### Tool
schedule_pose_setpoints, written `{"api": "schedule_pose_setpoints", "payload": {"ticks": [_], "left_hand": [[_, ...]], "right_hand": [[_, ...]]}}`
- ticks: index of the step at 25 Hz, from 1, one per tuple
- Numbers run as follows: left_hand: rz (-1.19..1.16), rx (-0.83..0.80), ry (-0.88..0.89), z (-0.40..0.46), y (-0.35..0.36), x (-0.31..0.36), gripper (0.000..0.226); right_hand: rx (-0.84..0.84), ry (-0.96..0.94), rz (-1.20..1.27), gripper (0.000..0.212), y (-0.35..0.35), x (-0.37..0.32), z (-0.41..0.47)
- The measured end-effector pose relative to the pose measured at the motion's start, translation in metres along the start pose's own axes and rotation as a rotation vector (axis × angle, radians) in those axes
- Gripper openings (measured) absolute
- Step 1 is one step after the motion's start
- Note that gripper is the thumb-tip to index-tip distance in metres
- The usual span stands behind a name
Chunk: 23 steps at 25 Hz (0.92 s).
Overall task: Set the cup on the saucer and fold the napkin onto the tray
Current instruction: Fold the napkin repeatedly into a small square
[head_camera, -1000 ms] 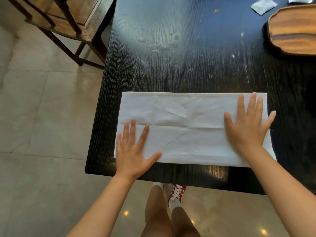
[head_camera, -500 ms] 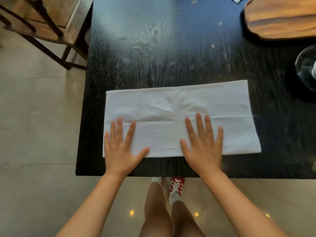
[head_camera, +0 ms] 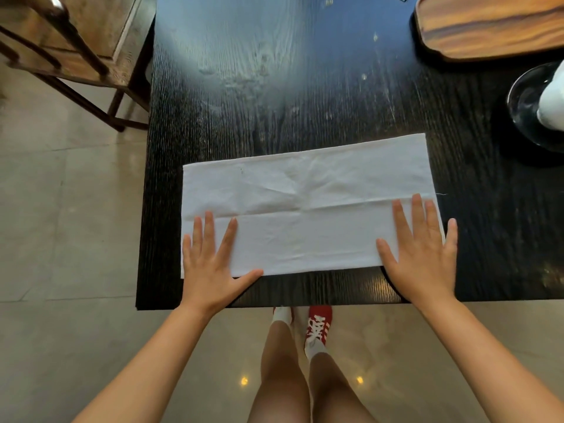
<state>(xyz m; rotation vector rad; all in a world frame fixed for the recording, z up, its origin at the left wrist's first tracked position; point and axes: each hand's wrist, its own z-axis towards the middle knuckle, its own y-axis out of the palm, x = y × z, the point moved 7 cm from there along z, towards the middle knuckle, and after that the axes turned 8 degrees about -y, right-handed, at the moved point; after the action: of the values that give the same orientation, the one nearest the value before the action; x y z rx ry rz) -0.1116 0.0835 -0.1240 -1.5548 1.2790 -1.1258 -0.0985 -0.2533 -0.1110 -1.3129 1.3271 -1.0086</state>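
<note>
we had both palms flat on the white cloth napkin [head_camera: 305,215], which lay as a long folded band near the front edge of the black wooden table [head_camera: 274,87]. our left hand [head_camera: 210,264] pressed the near left corner and our right hand [head_camera: 424,254] pressed the near right end, fingers straight and spread on both, gripping nothing. a lengthwise fold edge ran across the middle of the cloth, and a patch of creases sat just above it at the centre

the risks we judged from here were mostly about the fold. the cloth's far edge slanted against the table edge, so a fold end to end could have come out skewed, with corners that missed each other. the central creases could have been pressed in for good if we had folded over them unsmoothed. our right little finger lay off the cloth on bare table, so that end was held less surely and could have slipped when lifted

the wooden tray [head_camera: 494,29] sat well apart at the far right, and the dark glass saucer [head_camera: 525,99] with the white cup [head_camera: 554,99] on it stood between, at the frame's right edge. we judged that carrying the folded napkin across could have brushed the cup, or let the layers fall open on the way
</note>
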Motion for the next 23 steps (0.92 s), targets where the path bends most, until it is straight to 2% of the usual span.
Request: {"api": "schedule_pose_setpoints", "payload": {"ticks": [4,7,9,12,20,23], "left_hand": [[-0.043,0.028,-0.019,0.000,-0.010,0.018,0.090],[-0.072,0.098,0.107,-0.002,-0.020,0.083,0.077],[-0.078,0.090,0.233,-0.006,-0.012,0.139,0.069],[-0.081,0.041,0.330,-0.011,0.010,0.195,0.063],[0.032,-0.004,0.326,-0.011,0.033,0.209,0.063],[-0.016,-0.060,0.325,-0.010,0.027,0.210,0.064]], "right_hand": [[0.103,0.007,0.195,0.069,-0.012,0.002,-0.003],[0.205,0.158,0.269,0.067,-0.034,0.022,-0.014],[0.201,0.276,0.252,0.060,-0.041,0.036,-0.024],[0.133,0.364,0.374,0.043,-0.039,0.047,-0.033],[0.110,0.648,0.863,0.006,-0.028,0.067,-0.036],[0.171,0.664,0.964,0.009,-0.031,0.064,-0.036]]}}
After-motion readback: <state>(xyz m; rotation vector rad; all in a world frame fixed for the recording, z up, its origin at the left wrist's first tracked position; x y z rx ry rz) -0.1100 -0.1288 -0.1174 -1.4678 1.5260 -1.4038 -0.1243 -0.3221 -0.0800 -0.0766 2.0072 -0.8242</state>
